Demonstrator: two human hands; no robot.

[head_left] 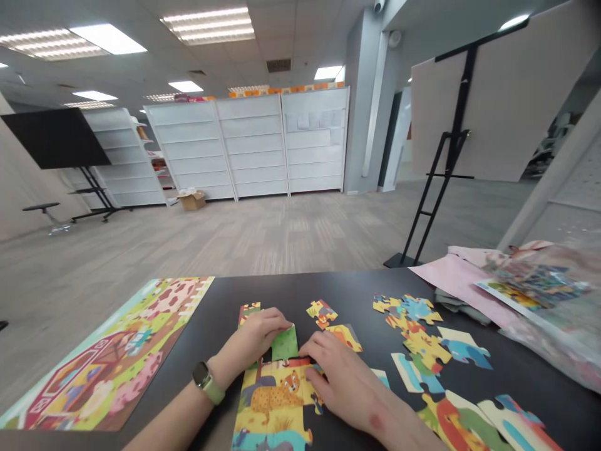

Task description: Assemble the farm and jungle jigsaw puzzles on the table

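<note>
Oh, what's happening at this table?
A person is handling jigsaw pieces with bare hands. The left hand has its fingertips at a green piece, by the far end of a partly joined section showing a spotted cat. The right hand is at that section's upper right edge. Loose pieces lie to the right, and a farm picture lies to the left.

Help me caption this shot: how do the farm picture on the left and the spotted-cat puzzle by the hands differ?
The farm picture has a straight right edge; the spotted-cat puzzle has knobs jutting from its right side. The farm picture shows a red barn, the spotted-cat puzzle a yellowish cat. The farm picture lies untouched, whereas the right hand is at the spotted-cat puzzle's edge. Both lie on the black table.
</note>
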